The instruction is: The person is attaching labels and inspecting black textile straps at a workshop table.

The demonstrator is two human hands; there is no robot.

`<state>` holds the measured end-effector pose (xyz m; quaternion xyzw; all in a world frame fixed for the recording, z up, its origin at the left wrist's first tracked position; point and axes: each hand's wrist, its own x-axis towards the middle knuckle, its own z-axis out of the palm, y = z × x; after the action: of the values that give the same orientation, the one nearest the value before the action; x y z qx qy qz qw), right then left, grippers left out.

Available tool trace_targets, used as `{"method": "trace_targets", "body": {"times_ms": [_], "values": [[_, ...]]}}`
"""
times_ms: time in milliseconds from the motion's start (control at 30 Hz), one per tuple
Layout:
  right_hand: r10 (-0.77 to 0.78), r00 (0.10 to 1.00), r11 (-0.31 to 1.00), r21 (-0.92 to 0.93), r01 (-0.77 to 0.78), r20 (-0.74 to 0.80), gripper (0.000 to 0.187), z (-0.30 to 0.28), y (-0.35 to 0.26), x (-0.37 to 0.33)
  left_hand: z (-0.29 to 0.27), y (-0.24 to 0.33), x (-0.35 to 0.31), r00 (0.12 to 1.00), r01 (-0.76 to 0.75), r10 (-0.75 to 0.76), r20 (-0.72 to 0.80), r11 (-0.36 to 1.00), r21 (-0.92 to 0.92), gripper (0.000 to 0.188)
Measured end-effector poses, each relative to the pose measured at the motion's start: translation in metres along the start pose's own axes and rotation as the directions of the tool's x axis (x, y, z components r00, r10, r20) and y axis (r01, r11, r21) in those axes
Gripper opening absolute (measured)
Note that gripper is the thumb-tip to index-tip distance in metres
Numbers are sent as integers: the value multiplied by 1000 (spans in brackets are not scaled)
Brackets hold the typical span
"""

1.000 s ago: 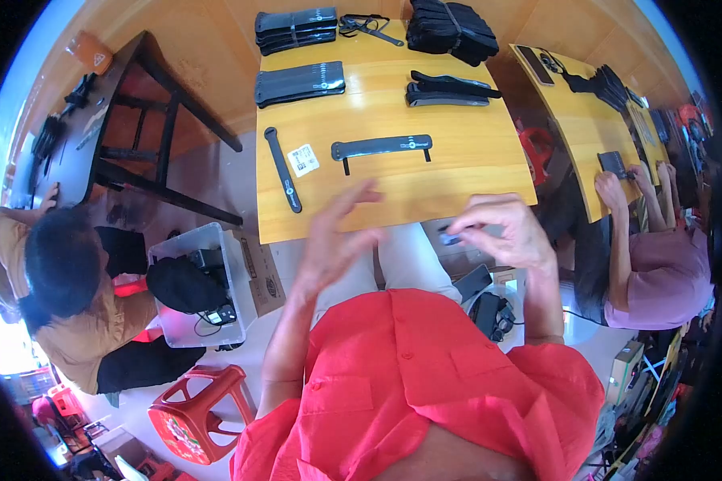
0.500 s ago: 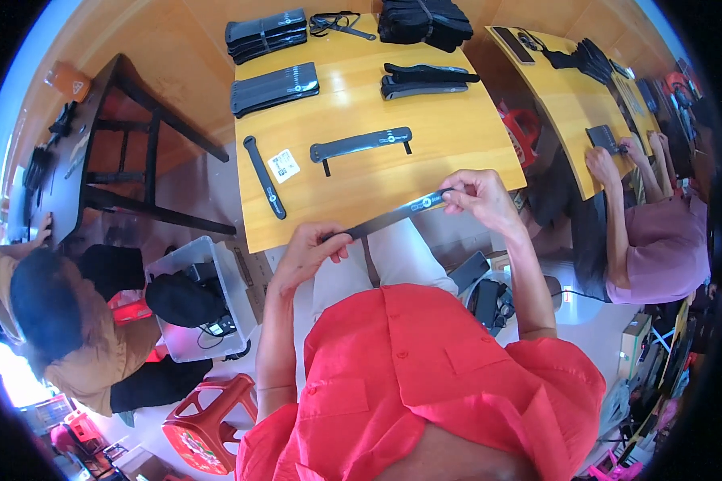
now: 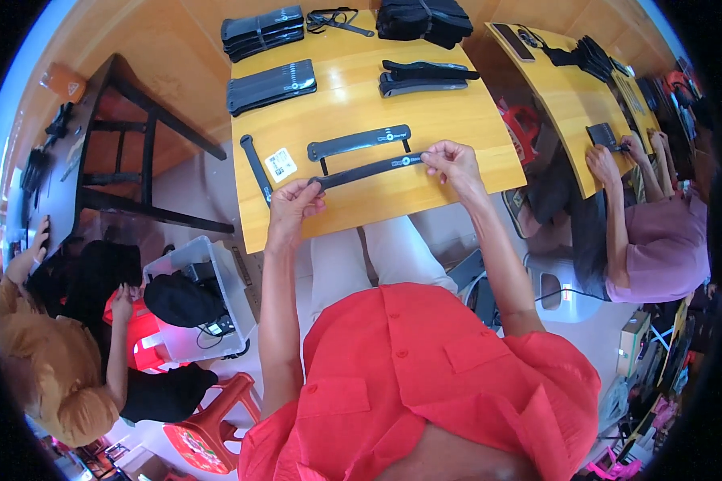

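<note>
Over my remote feed, a person's left hand (image 3: 290, 210) and right hand (image 3: 455, 164) hold 1 black strap (image 3: 369, 171) nearly straight, to the right of the white label (image 3: 281, 164) on the yellow table (image 3: 377, 200). Gripping it by its 2 ends appears to keep it taut, its printed mark facing up toward me. A resting strap (image 3: 359, 144) also lies right of the label, a little farther from the person and roughly parallel; 2 dark tabs stick out from its near edge, perhaps left showing on purpose. I cannot tell whether the black strap touches those tabs or the tabletop. Just left of the label lies a slim strap (image 3: 257, 168), pointing away from the person. Beyond the label, a flat stack (image 3: 271, 84) and a bound stack (image 3: 262, 34) seem set back out of the hands' way. As for the fingers, the left thumb and fingers are closed on the black strap's left end, with no gap I can make out; the right thumb and forefinger pinch its right end, the other fingers loosely bent.
</note>
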<state>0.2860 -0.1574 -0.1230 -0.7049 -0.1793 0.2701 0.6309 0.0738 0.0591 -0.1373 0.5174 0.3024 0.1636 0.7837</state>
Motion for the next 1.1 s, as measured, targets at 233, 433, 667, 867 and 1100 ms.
{"method": "trace_targets", "body": {"times_ms": [233, 433, 667, 867, 1100], "values": [[21, 1000, 999, 42, -20, -15, 9, 3, 13, 25, 4, -1, 27, 999, -21, 22, -35, 999, 35, 10], [-2, 999, 998, 59, 5, -45, 6, 10, 24, 42, 3, -13, 46, 974, -156, 190, -125, 958, 242, 12], [-37, 998, 999, 37, 38, -47, 6, 9, 45, 61, 10, -21, 54, 927, -170, 277, -253, 911, 376, 13], [-28, 997, 1000, 6, 28, -71, 5, 11, 49, 62, 15, -29, 57, 886, -205, 340, -314, 897, 391, 13], [0, 996, 1000, -18, -2, -89, 6, 17, 40, 62, 20, -25, 57, 863, -207, 354, -360, 898, 387, 13]]}}
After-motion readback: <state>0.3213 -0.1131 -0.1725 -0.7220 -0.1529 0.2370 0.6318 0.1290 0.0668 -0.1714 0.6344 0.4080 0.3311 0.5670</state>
